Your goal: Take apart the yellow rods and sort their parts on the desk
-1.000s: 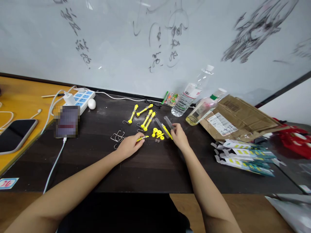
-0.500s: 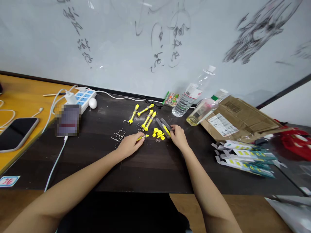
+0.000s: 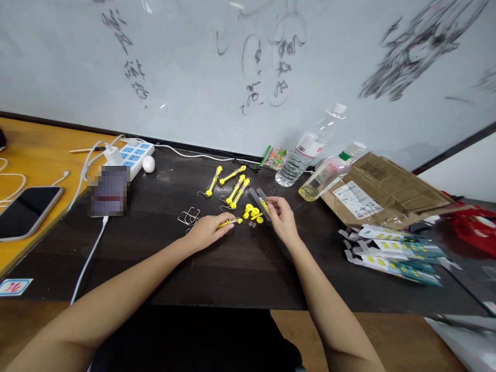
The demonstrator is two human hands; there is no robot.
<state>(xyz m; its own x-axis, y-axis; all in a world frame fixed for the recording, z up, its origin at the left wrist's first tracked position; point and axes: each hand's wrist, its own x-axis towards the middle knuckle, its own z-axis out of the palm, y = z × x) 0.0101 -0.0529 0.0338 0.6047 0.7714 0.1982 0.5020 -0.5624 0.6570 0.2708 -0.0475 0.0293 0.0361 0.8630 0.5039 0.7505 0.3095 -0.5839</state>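
My left hand [image 3: 205,231] rests on the dark table [image 3: 163,258] and pinches a thin yellow rod part [image 3: 229,222] that points right. My right hand [image 3: 284,218] is closed around a clear tube with a yellow strip [image 3: 264,201], lifting its near end. Between the two hands lies a small heap of yellow caps [image 3: 252,212]. Behind them lie several assembled yellow spring scales with hooks [image 3: 232,185]. A few bent wire hooks [image 3: 188,217] lie just left of my left hand.
Two plastic bottles [image 3: 306,155] and a cardboard package [image 3: 382,188] lie at the back right. Flat packets [image 3: 391,250] are stacked at the right. A power strip [image 3: 129,156], a white egg-shaped thing [image 3: 148,164] and a phone [image 3: 27,212] sit at the left.
My right hand has drawn the clear tube slightly left and closed more tightly round it. My left hand has nudged the yellow rod a little to the right.
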